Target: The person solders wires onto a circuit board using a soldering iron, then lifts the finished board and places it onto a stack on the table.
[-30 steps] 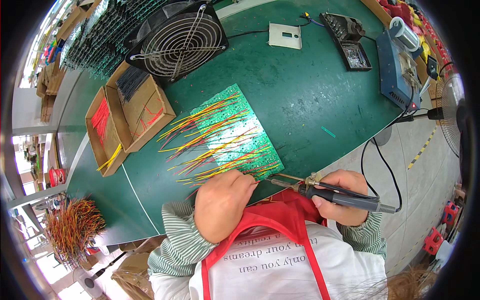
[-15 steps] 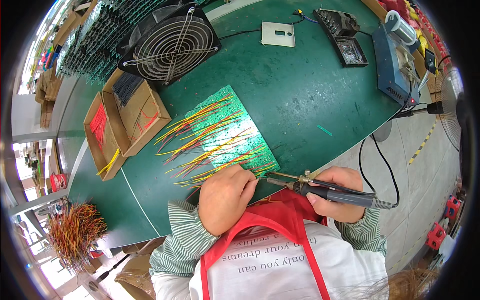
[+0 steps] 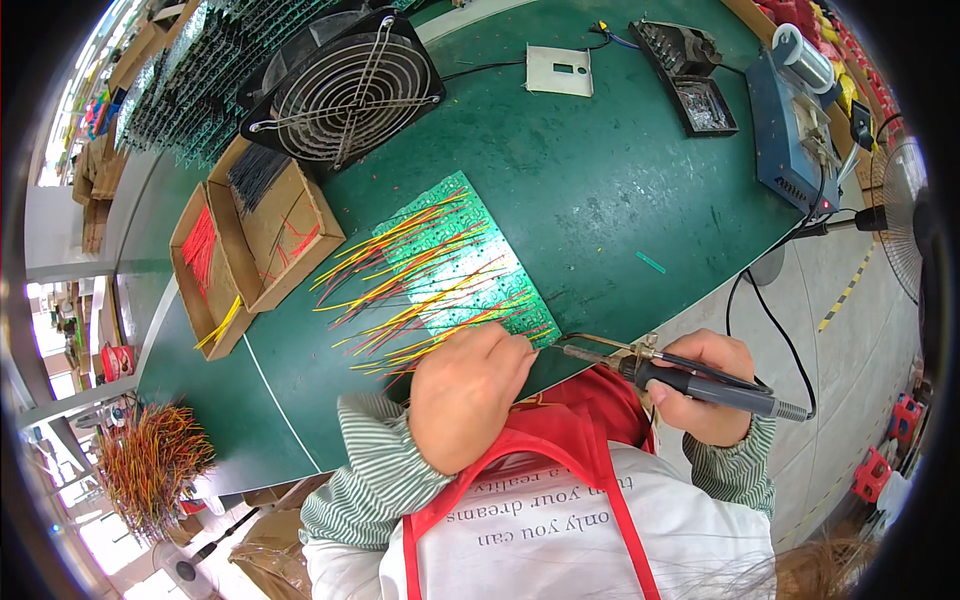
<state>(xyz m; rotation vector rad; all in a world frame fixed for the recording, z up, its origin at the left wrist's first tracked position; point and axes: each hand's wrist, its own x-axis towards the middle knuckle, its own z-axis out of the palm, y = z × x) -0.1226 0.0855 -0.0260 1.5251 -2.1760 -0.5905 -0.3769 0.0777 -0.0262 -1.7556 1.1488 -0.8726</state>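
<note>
A green circuit board (image 3: 470,262) lies on the bench in front of me, with rows of red, yellow and black wires (image 3: 420,290) fanning out to its left. My left hand (image 3: 470,385) is closed in a pinch at the board's near corner, over the nearest wires; what its fingertips hold is hidden. My right hand (image 3: 708,385) grips a soldering iron (image 3: 690,382) by its dark handle. The iron's tip points left, close to my left fingertips and the board's near corner. A thin metal feed tube (image 3: 600,343) runs along the iron toward its tip.
A cardboard box (image 3: 325,225) with black and red wires stands left of the board. Beyond it are a black fan (image 3: 350,95) and stacked boards (image 3: 190,90). A blue solder-feeding unit (image 3: 790,150) with a spool stands far right. A wire bundle (image 3: 155,465) hangs at left.
My right hand and the soldering iron have shifted to the right. My left hand has moved slightly right and up along the board's near corner, its fingers still pinched.
</note>
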